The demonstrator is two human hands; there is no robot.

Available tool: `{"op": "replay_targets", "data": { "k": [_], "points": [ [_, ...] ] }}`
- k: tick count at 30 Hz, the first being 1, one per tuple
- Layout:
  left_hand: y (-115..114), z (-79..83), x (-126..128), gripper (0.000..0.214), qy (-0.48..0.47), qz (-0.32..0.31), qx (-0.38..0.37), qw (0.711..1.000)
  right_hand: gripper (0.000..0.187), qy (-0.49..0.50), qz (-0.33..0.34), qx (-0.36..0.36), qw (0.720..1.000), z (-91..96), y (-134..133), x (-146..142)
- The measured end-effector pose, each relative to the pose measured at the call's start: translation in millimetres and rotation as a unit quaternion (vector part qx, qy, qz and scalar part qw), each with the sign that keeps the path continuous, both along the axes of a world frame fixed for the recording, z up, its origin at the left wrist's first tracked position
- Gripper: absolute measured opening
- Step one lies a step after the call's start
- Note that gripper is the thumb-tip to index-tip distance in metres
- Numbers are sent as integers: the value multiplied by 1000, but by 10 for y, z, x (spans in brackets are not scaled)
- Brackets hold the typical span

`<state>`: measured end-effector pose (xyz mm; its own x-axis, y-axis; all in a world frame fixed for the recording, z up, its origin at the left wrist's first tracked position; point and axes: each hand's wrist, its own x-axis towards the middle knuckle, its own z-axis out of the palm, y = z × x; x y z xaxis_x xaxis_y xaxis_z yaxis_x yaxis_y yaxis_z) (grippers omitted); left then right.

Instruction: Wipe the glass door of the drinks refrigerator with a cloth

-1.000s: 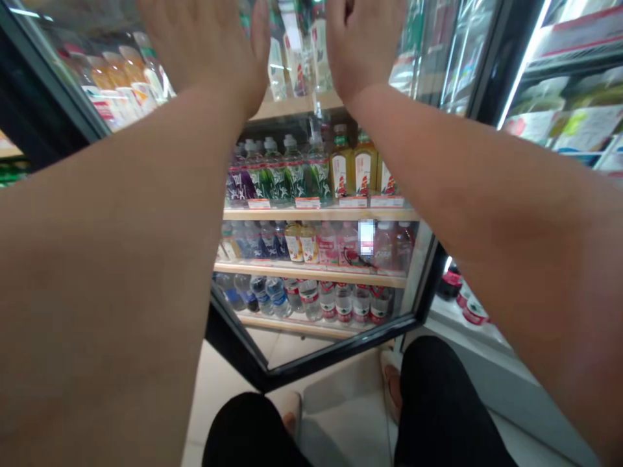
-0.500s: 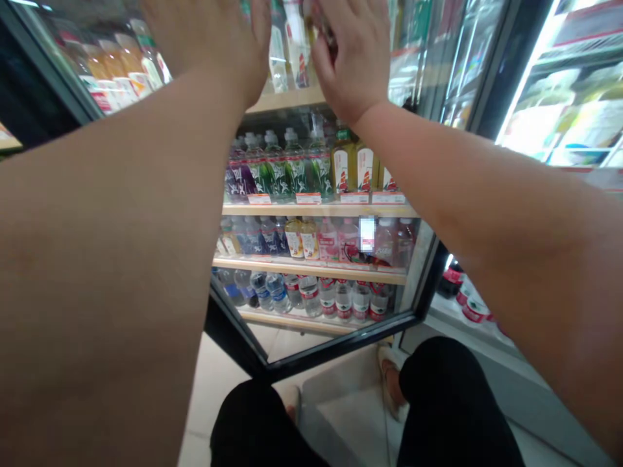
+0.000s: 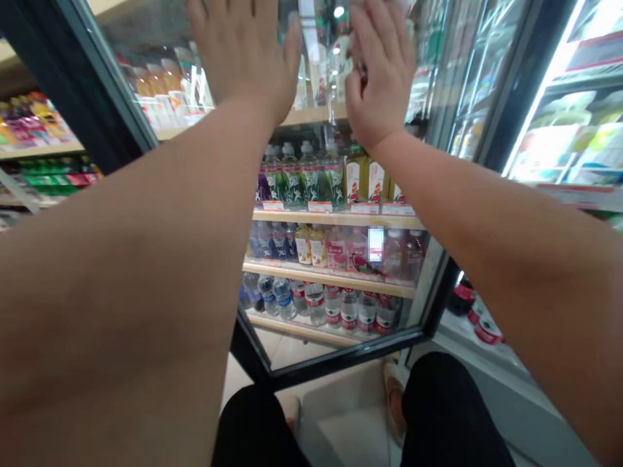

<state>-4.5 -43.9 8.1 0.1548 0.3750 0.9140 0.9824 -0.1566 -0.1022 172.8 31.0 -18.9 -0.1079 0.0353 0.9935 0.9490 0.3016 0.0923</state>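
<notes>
Both my arms reach up to the glass door (image 3: 335, 350) with a black frame, which stands in front of me. My left hand (image 3: 243, 58) is at the upper part of the glass, back towards me, with fingers stretched and thumb apart. To its right my right hand (image 3: 382, 78) lies at the glass, its fingers extended upward and leaning left; the thumb stands off from them. A dark gap shows beside that thumb, and I see no clear object in it. Shiny clear streaks (image 3: 333, 84) run down between the hands. Some fingertips are cut off by the top edge.
Bottles in green (image 3: 309, 175), yellow (image 3: 376, 178), pink (image 3: 335, 246) and clear (image 3: 314, 301) rows show in the glass on wooden shelves. A lit cooler (image 3: 574, 130) is at right; stocked shelves (image 3: 39, 152) stand left. My knees (image 3: 260, 421) are just below the door.
The view has shifted, so both hands and the door appear further right and a little lower. More of my left hand's fingers and the shelves at far left show.
</notes>
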Motion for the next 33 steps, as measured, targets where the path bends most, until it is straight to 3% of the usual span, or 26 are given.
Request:
{"op": "replay_targets", "data": {
  "k": [3, 4, 5, 9, 11, 13, 15, 18, 21, 24, 26, 28, 29, 31, 33],
  "points": [
    [45, 19, -17, 64, -2, -19, 18, 1000, 77, -221, 74, -29, 972, -57, -38, 35],
    [73, 25, -29, 63, -4, -23, 19, 1000, 79, -251, 89, -40, 963, -76, -44, 36],
    [105, 30, -43, 62, -5, -23, 19, 1000, 78, -242, 95, -40, 965, -93, -44, 32],
    [227, 50, -99, 58, 27, 0, 54, 998, 67, -35, 75, 45, 996, -132, -2, -2],
    [268, 68, -109, 57, 37, 12, 68, 997, 68, -84, 77, 41, 993, -144, 14, -3],
    [292, 89, -106, 57, 31, 24, 55, 998, 70, -226, 94, 7, 970, -156, 19, 6],
    [301, 104, -96, 56, 26, 35, 36, 998, 67, -273, 110, 0, 956, -171, 24, 11],
    [296, 103, -82, 55, 32, 33, 30, 998, 62, -101, 93, 67, 988, -201, 54, -4],
    [288, 93, -75, 56, 34, 35, 32, 998, 60, -5, 84, 113, 990, -260, 95, -3],
    [295, 94, -76, 55, 34, 38, 30, 998, 60, -160, 124, 88, 975, -333, 118, 97],
    [308, 101, -77, 54, 32, 36, 33, 998, 60, -294, 154, 38, 943, -336, 126, 216],
    [321, 110, -77, 53, 29, 38, 34, 998, 59, -361, 172, 5, 916, -258, 135, 328],
    [327, 114, -75, 54, 28, 38, 30, 998, 59, -355, 171, 9, 919, -184, 140, 362],
    [336, 120, -69, 56, 27, 44, 23, 998, 60, -265, 145, 36, 953, 18, 151, 365],
    [343, 118, -62, 59, 29, 57, 30, 997, 62, -102, 84, 48, 990, 242, 167, 283]
  ]
}}
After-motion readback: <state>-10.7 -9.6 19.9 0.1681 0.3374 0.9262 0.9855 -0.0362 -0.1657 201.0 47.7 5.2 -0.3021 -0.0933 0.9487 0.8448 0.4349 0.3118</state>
